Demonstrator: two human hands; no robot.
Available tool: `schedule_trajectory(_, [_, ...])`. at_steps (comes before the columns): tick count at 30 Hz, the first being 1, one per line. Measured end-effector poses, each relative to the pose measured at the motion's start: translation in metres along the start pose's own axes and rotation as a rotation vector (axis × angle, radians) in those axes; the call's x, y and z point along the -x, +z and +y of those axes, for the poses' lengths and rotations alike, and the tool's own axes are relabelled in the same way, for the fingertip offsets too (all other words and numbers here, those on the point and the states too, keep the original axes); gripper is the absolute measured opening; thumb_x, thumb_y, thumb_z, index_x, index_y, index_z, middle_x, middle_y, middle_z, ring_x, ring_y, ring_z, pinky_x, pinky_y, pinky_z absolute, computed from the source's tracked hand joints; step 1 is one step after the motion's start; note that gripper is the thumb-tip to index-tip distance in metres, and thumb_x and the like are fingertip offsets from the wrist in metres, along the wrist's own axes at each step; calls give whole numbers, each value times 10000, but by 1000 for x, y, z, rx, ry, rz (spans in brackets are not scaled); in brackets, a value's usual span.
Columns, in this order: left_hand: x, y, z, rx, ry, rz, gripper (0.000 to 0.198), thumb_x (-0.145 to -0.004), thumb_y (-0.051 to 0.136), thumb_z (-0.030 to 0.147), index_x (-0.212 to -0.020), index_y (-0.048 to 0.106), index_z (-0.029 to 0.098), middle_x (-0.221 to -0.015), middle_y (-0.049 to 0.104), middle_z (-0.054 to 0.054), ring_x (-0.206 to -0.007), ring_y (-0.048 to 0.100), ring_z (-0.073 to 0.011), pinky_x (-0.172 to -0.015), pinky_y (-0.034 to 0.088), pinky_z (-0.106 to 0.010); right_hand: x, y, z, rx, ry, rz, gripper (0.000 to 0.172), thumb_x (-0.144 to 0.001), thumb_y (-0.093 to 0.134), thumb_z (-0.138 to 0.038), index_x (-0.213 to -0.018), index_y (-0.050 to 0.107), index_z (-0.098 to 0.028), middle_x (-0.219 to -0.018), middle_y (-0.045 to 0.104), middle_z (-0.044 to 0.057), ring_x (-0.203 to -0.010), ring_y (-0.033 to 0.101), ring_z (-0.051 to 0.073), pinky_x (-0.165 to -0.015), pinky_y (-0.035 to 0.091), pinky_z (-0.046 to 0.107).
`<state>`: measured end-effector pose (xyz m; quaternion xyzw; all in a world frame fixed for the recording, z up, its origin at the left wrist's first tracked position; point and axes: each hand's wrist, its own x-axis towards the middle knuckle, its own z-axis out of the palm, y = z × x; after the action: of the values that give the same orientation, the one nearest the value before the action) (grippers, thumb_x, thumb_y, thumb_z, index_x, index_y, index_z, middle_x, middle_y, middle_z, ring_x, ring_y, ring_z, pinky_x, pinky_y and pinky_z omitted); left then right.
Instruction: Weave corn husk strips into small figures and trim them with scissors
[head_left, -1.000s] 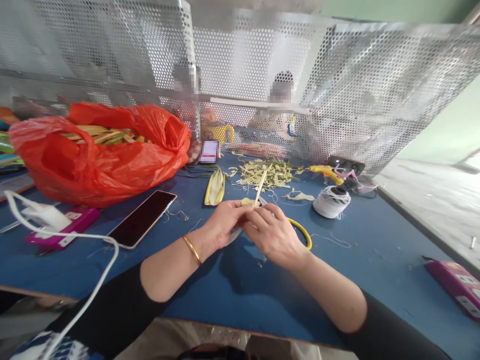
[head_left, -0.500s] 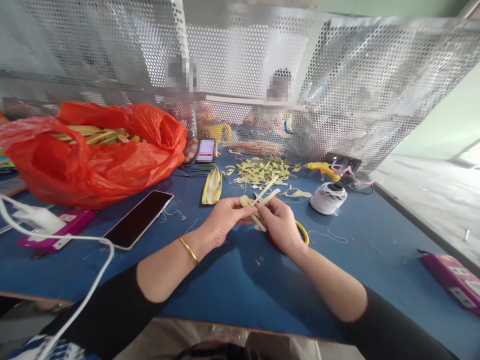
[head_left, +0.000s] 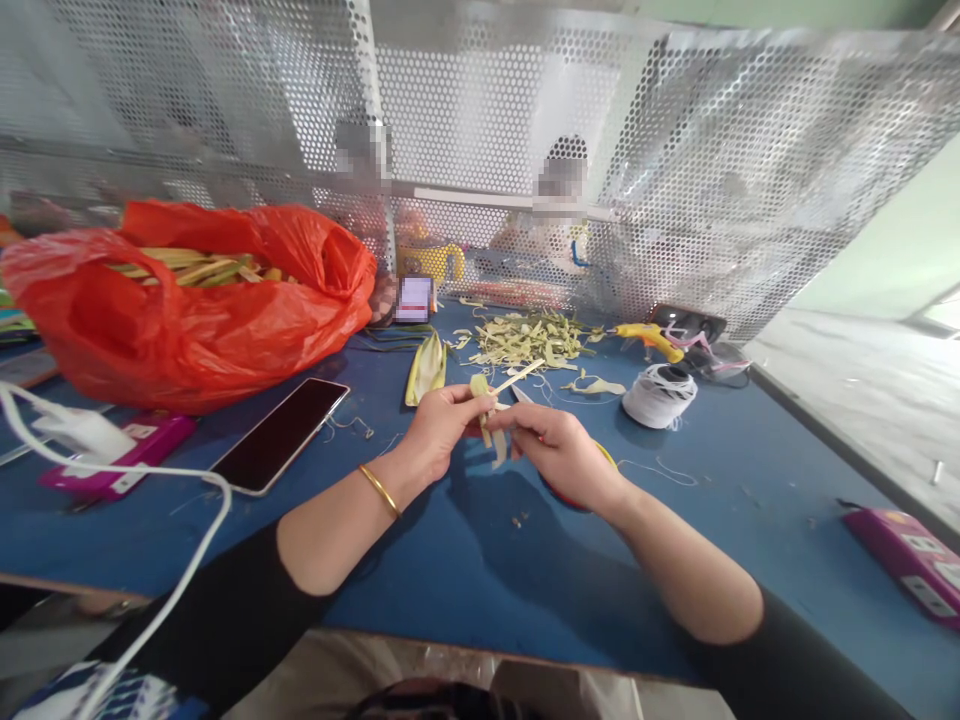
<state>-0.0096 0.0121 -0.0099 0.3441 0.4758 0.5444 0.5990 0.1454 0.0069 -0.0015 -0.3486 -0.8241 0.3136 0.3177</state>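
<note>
Ten o'clock: red bag (head_left: pixel 262 340) bulged with yellow-green stalks (head_left: pixel 214 268) | left hand (head_left: pixel 436 428) pinched pale strips (head_left: pixel 517 378) | right hand (head_left: pixel 568 458) met them, grip unclear

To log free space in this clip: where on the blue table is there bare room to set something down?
Mostly bare: the blue table between white spool and right-side power strip; also between the forearms, barring small scraps. Crowded: far middle, with shavings; left, with red bag and dark-screened phone.
</note>
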Motion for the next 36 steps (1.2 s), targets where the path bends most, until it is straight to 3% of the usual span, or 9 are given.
schedule_trajectory(6, [0, 0, -3, -47, 30, 16, 158, -548, 779, 222, -680, 736, 147, -519, 602, 19, -452, 466, -71, -441, 330, -199, 2, -3, -2, 479, -225, 46, 266, -852, 464, -90, -920, 694, -205, -837, 677, 30, -709, 595, 136, -655, 418, 252])
schedule_trajectory(11, [4, 2, -3, -126, 78, -71, 204, -509, 825, 303, -605, 717, 158, -490, 567, 28, -444, 425, -63, -437, 277, -201, 1, -5, 0, 675, -378, 283, 204, -926, 486, -207, -899, 689, -193, -850, 678, 55, -755, 597, 168, -701, 389, 292])
schedule_trajectory(15, [7, 3, -4, -217, 87, -183, 223, -572, 792, 359, -560, 691, 160, -456, 532, 31, -453, 423, -68, -462, 277, -202, -2, -8, 5, 678, -255, 378, 209, -935, 457, -214, -812, 625, -189, -854, 688, 56, -790, 606, 176, -766, 388, 295])
schedule_trajectory(20, [9, 3, -5, -259, 53, -240, 256, -646, 746, 395, -569, 678, 161, -468, 539, 18, -455, 423, -76, -470, 284, -209, -4, -7, 9, 764, 28, 316, 255, -913, 455, -270, -669, 498, -214, -571, 576, 3, -542, 500, 157, -596, 318, 267])
schedule_trajectory(25, [12, 6, -3, -229, 20, -246, 306, -618, 759, 452, -561, 655, 170, -504, 556, 12, -465, 433, -85, -456, 299, -212, -4, -4, 7, 663, 187, 306, 263, -869, 460, -265, -609, 450, -220, -489, 478, -29, -458, 391, 122, -508, 228, 254])
schedule_trajectory(28, [12, 6, -6, -276, 59, -192, 290, -579, 798, 420, -550, 655, 169, -464, 511, 36, -442, 399, -73, -432, 258, -211, -5, -2, 5, 548, 267, 298, 264, -857, 462, -293, -606, 485, -216, -500, 494, -27, -462, 387, 114, -482, 226, 246])
schedule_trajectory(31, [9, 5, -7, -241, 26, -106, 269, -603, 798, 360, -533, 639, 154, -488, 551, 22, -427, 429, -62, -426, 286, -203, -6, -6, 1, 429, 317, 302, 211, -836, 514, -332, -664, 532, -211, -528, 549, -28, -482, 446, 116, -484, 275, 234])
schedule_trajectory(34, [5, 4, -6, -115, -87, -45, 215, -608, 808, 286, -598, 650, 140, -523, 598, 4, -443, 517, -79, -454, 392, -202, -6, -12, -3, 231, 320, 249, 85, -810, 546, -278, -827, 580, -201, -552, 610, -38, -487, 525, 121, -520, 373, 237])
schedule_trajectory(36, [3, 3, -4, -57, -135, -27, 202, -605, 815, 256, -647, 660, 133, -519, 603, 3, -451, 547, -87, -473, 440, -206, -5, -17, -5, 46, 277, 166, 163, -815, 516, -223, -946, 607, -191, -608, 655, -29, -509, 579, 122, -552, 440, 246])
